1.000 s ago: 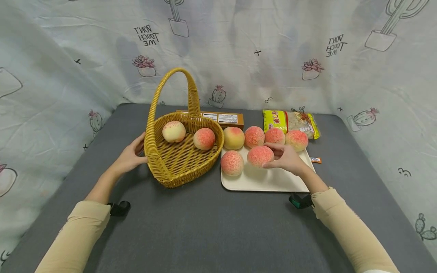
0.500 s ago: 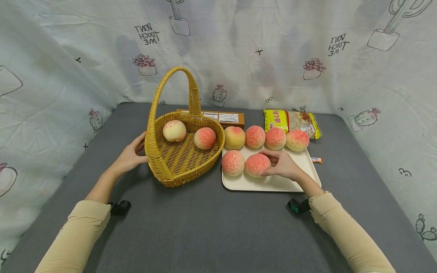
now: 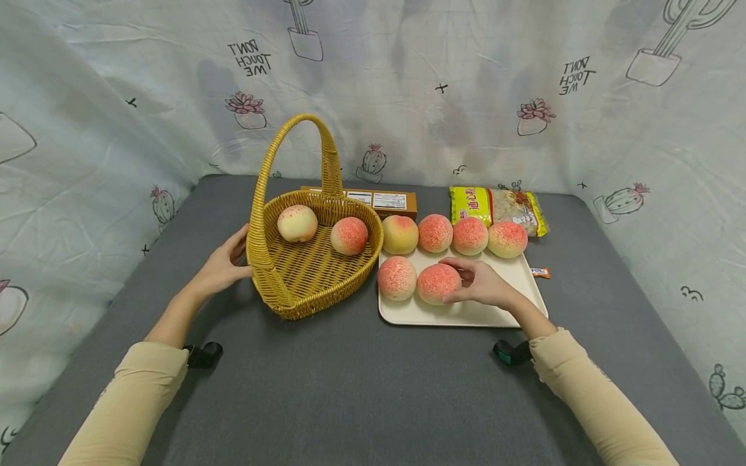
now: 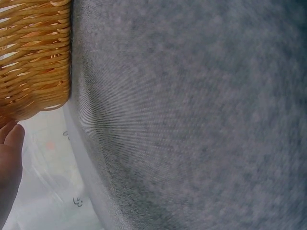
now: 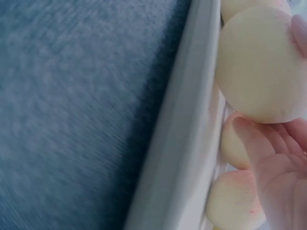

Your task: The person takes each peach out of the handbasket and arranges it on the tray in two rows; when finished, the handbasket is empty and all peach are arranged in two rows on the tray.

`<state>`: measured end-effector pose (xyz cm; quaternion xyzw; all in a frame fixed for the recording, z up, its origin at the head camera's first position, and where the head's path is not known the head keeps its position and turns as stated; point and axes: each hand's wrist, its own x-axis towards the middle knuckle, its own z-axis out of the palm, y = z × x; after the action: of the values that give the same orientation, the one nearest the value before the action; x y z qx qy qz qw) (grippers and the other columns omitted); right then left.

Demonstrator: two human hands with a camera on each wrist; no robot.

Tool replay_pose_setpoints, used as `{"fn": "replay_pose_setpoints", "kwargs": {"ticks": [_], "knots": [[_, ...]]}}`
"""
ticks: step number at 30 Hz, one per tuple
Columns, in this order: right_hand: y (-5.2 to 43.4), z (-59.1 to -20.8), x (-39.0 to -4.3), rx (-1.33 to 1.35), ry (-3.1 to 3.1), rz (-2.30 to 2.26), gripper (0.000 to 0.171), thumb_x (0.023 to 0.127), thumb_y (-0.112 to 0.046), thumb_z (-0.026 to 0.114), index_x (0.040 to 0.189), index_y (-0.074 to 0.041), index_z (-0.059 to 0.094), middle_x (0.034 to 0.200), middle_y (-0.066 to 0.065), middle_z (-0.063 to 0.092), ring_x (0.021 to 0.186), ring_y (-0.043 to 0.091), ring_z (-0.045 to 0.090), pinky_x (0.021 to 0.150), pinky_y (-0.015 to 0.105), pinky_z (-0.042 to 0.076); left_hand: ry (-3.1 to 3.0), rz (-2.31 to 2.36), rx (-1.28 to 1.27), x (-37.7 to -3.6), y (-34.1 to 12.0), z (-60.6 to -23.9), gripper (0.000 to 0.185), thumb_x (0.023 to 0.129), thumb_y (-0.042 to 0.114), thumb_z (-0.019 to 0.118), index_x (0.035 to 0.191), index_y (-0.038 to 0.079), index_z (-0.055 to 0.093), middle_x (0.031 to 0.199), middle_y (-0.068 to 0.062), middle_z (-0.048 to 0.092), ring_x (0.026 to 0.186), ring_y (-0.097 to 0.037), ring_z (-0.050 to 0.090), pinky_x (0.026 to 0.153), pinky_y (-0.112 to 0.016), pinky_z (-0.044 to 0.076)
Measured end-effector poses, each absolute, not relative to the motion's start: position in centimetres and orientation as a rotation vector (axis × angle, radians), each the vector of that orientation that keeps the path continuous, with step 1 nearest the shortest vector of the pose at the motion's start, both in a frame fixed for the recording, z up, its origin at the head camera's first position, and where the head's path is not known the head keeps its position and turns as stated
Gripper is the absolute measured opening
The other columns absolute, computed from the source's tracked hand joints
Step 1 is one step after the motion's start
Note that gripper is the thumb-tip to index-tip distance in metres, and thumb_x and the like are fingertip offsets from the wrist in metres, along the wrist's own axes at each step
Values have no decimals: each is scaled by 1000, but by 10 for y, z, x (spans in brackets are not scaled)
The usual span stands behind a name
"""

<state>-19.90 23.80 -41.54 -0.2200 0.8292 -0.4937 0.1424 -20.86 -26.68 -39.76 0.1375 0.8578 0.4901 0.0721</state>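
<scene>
My right hand [image 3: 485,283] grips a pink-red peach [image 3: 437,285] between thumb and fingers, low over the front of a cream tray [image 3: 484,315]. Just left of it sits another peach [image 3: 397,279], and several more line the tray's back edge. The right wrist view shows the gripped peach's pale side [image 5: 261,67] close to the tray rim. With fingers and thumb spread, my left hand [image 3: 217,268] touches the left side of a golden woven basket [image 3: 309,305]. Inside the basket lie a pale peach [image 3: 297,224] and a redder peach [image 3: 349,236].
Behind the basket lies a brown box [image 3: 393,202] with printed labels. A yellow food packet [image 3: 498,207] is at the back right, behind the row of peaches. Beside the tray's right edge is a small orange wrapper [image 3: 540,273]. The basket's tall handle [image 3: 327,155] arches upward.
My right hand has brought the peach down and slightly left, beside the other front peach on the tray. The left hand and basket have stayed in place.
</scene>
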Motion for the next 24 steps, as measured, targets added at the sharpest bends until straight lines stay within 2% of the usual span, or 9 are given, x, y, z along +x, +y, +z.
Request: {"fn": "replay_pose_setpoints", "kwargs": {"ticks": [6, 11, 16, 24], "knots": [[240, -411, -200, -695, 2416, -1315, 85, 77, -11, 82, 144, 13, 35, 145, 29, 40, 134, 44, 37, 108, 52, 36, 2582, 1473, 417, -208, -267, -398, 97, 89, 8, 67, 156, 7, -4, 160, -20, 4, 145, -40, 11, 116, -56, 16], [239, -410, -202, -724, 2417, -1281, 86, 78, -11, 82, 144, 14, 34, 146, 29, 39, 134, 44, 38, 109, 53, 35, 2581, 1474, 421, -208, -267, -398, 97, 89, 8, 67, 156, 7, -3, 160, -20, 4, 145, -41, 11, 116, -56, 16], [238, -402, -204, -734, 2393, -1302, 83, 78, -5, 81, 143, 16, 33, 147, 32, 35, 137, 45, 33, 111, 52, 31, 2582, 1471, 415, -208, -267, -399, 97, 89, 9, 67, 156, 8, -3, 161, -20, 4, 145, -40, 11, 116, -55, 15], [230, -370, -213, -747, 2498, -1254, 81, 79, -3, 79, 145, 12, 35, 149, 28, 34, 138, 42, 33, 111, 48, 33, 2593, 1465, 417, -208, -268, -399, 98, 88, 9, 67, 157, 8, -3, 161, -20, 4, 145, -40, 11, 116, -56, 15]]}}
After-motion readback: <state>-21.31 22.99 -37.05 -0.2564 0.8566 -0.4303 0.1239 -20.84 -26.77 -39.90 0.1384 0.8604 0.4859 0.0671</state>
